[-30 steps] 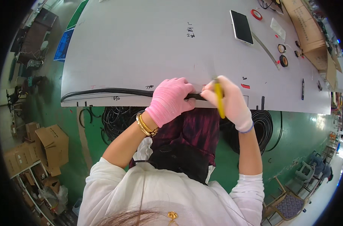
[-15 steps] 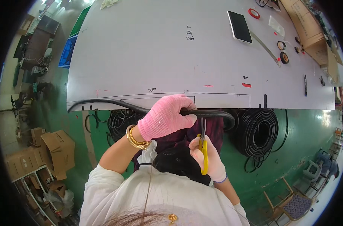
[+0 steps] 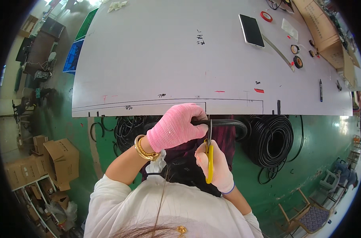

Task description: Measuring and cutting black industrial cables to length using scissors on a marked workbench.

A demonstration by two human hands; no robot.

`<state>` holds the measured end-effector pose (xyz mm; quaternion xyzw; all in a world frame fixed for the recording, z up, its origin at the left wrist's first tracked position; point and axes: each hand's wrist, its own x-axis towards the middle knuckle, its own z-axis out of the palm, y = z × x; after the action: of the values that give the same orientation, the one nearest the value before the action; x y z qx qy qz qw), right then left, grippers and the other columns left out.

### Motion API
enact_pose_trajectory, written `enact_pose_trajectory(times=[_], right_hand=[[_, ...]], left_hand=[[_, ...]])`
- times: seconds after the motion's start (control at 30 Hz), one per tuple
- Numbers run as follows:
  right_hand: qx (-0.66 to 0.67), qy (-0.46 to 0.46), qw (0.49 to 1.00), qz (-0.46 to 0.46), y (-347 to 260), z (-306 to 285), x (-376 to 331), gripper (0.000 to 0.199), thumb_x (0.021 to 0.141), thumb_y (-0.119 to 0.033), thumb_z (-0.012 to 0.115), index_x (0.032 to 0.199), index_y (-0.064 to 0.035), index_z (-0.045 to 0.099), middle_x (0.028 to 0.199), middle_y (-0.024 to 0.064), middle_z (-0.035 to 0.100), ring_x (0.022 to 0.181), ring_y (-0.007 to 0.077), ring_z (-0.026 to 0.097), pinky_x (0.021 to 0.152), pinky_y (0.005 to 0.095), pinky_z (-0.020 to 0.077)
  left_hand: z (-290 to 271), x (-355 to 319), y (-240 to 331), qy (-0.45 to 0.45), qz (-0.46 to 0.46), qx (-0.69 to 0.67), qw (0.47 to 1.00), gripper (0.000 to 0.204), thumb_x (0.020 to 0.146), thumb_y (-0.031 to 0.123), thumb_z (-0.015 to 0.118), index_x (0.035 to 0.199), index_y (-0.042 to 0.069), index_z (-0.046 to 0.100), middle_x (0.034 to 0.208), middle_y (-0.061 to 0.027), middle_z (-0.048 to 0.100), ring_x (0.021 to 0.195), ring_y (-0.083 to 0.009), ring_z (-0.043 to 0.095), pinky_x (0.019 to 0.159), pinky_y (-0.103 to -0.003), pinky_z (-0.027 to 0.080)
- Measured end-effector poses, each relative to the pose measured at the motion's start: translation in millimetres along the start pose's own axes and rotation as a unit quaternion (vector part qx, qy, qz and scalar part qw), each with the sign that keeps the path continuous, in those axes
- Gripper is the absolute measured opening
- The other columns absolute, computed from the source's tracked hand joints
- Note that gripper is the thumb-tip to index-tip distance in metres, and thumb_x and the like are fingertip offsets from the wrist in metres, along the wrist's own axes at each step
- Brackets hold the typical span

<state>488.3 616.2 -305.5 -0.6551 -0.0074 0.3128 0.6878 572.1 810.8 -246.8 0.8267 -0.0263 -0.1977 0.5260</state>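
Note:
My left hand [image 3: 176, 125], in a pink knit glove, is closed around a black tube [image 3: 227, 123] just off the table's near edge. From that hand the tube runs right and bends down near the coils. My right hand [image 3: 220, 166], in a pale glove, grips yellow-handled scissors [image 3: 209, 162] pointing away from me. The scissor blades lie across the tube right beside my left fingertips. Whether the blades have gone into the tube cannot be made out. My left hand hides part of the tube.
Ahead is a white table [image 3: 156, 55] with drawn lines, a phone [image 3: 252, 30], red tape [image 3: 266, 16], black tape rolls [image 3: 298, 62] and a marker [image 3: 321, 90]. Coiled black tubing [image 3: 273, 139] hangs below its edge. Cartons [image 3: 61, 158] stand left, a chair [image 3: 309, 218] right.
The scissors have moved left, so their blades now cross the tube next to my left hand. The tube's left end, earlier lying along the table edge, has dropped from the tabletop.

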Motion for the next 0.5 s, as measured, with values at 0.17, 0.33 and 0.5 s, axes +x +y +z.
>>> enact_pose_trajectory(times=[0.17, 0.33, 0.5], right_hand=[[-0.025, 0.027, 0.999, 0.004, 0, 3, -1, 0.046, 0.096, -0.047, 0.069, 0.099, -0.0046, 0.050, 0.081, 0.0017, 0.054, 0.067, 0.0080, 0.050, 0.061, 0.0223, 0.0422], [0.049, 0.066, 0.991, 0.109, -20, 14, -3, 0.029, 0.095, -0.024, 0.070, 0.090, -0.0011, 0.053, 0.065, 0.0046, 0.054, 0.054, 0.0105, 0.052, 0.052, 0.0265, 0.0436], [0.085, 0.066, 0.980, 0.168, -35, 14, -11, 0.022, 0.092, -0.017, 0.068, 0.088, -0.0018, 0.052, 0.067, 0.0021, 0.056, 0.055, 0.0089, 0.053, 0.051, 0.0242, 0.0422]], left_hand=[[-2, 1, 0, -0.003, 0.004, -0.005, 1.000, 0.015, 0.078, 0.009, 0.069, 0.088, -0.002, 0.067, 0.078, -0.0108, 0.063, 0.072, -0.0189, 0.058, 0.070, -0.031, 0.051], [-5, 3, -14, -0.028, 0.051, -0.005, 0.998, 0.030, 0.077, 0.005, 0.064, 0.108, 0.001, 0.066, 0.087, -0.0057, 0.069, 0.067, -0.0110, 0.053, 0.066, -0.029, 0.051], [-19, 14, 10, -0.223, -0.035, -0.228, 0.947, 0.043, 0.076, -0.002, 0.055, 0.118, 0.002, 0.063, 0.105, -0.0055, 0.074, 0.064, -0.0039, 0.048, 0.055, -0.021, 0.044]])
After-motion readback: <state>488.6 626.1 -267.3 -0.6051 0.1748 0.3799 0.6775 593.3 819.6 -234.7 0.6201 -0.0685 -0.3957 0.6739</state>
